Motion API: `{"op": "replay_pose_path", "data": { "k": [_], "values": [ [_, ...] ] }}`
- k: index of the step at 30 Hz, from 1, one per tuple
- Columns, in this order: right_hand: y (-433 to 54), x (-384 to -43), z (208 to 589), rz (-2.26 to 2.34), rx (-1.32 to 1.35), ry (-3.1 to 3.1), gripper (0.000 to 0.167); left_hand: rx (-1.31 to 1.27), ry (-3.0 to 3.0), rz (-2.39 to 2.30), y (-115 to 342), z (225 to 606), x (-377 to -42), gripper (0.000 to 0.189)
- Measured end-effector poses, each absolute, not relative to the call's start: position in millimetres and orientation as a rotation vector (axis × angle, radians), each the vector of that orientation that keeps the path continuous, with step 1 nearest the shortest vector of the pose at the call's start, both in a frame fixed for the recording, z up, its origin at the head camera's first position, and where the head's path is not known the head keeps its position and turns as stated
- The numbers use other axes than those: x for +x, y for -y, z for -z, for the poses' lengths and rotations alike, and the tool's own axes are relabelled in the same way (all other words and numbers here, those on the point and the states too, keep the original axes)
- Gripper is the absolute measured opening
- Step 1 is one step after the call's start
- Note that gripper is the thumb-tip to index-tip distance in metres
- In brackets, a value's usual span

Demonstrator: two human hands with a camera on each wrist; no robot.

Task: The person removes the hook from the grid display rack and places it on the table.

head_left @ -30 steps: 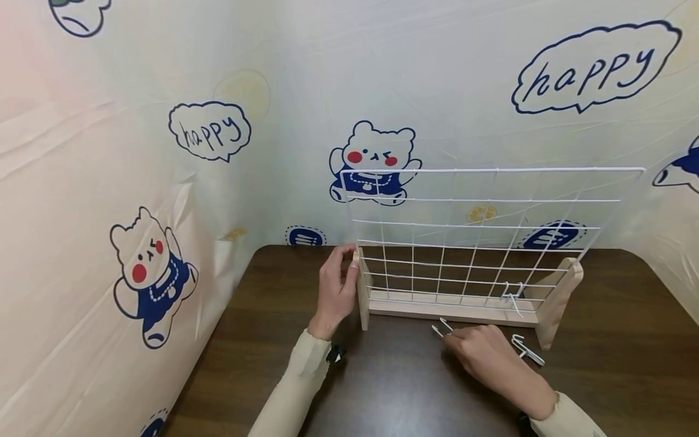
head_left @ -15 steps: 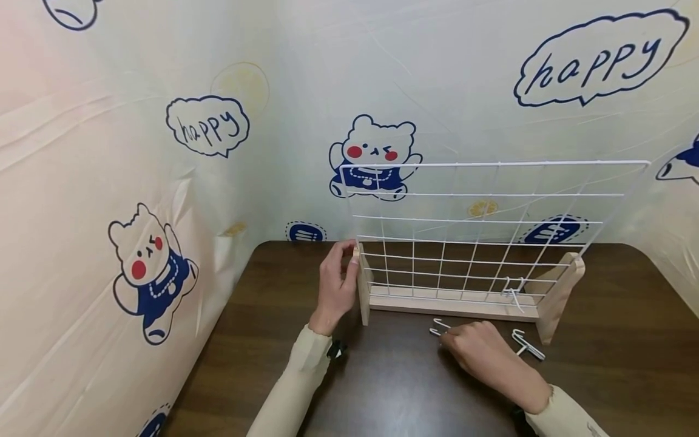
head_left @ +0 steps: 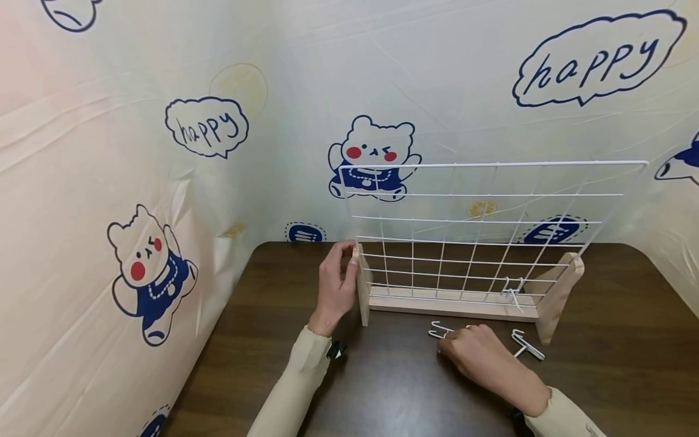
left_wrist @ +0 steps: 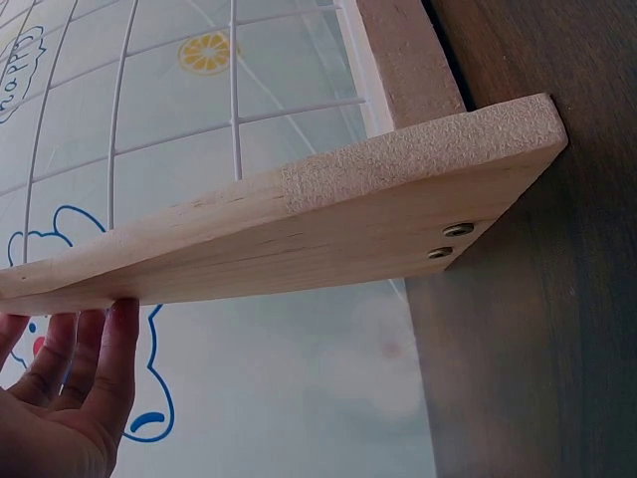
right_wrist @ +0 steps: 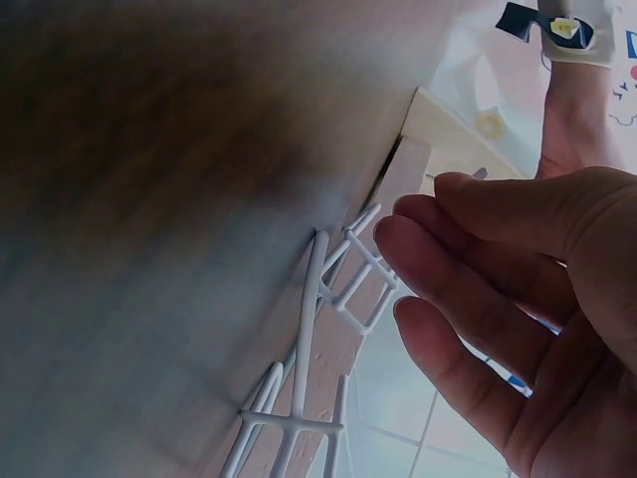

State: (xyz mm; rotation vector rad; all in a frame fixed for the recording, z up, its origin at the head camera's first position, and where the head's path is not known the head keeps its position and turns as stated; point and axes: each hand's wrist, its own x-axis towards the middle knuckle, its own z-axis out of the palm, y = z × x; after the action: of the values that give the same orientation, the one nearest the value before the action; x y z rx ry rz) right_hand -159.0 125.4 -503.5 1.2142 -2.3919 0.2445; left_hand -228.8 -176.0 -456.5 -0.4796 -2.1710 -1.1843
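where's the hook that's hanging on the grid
In the head view, the hook hangs on the grid, low on the right, near the right upright.

A pale printed cloth (head_left: 306, 60) hangs behind and at both sides, creased in places, showing winking red-cheeked bears (head_left: 153, 297), scalloped "happy" speech bubbles (head_left: 601, 82), citrus slices (head_left: 489, 209) and navy badges (head_left: 306, 232) with dashed rims. Before it stands a dark wood-grain table (head_left: 240, 364) with rounded far corners.
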Motion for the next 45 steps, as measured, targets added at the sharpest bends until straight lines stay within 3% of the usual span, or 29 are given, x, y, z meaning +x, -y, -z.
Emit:
{"op": "replay_pose_path", "data": {
  "k": [26, 45],
  "values": [
    [-128.0, -160.2, 510.2, -0.324, 1.354, 2.418, 0.041, -0.474, 2.171, 1.176, 175.6, 456.3, -228.5, 0.029],
    [-129.9, -159.2, 506.3, -0.317, 1.372, 2.440, 0.028, -0.450, 2.201, 1.195, 176.0, 456.6, -227.8, 0.029]
  ]
}}
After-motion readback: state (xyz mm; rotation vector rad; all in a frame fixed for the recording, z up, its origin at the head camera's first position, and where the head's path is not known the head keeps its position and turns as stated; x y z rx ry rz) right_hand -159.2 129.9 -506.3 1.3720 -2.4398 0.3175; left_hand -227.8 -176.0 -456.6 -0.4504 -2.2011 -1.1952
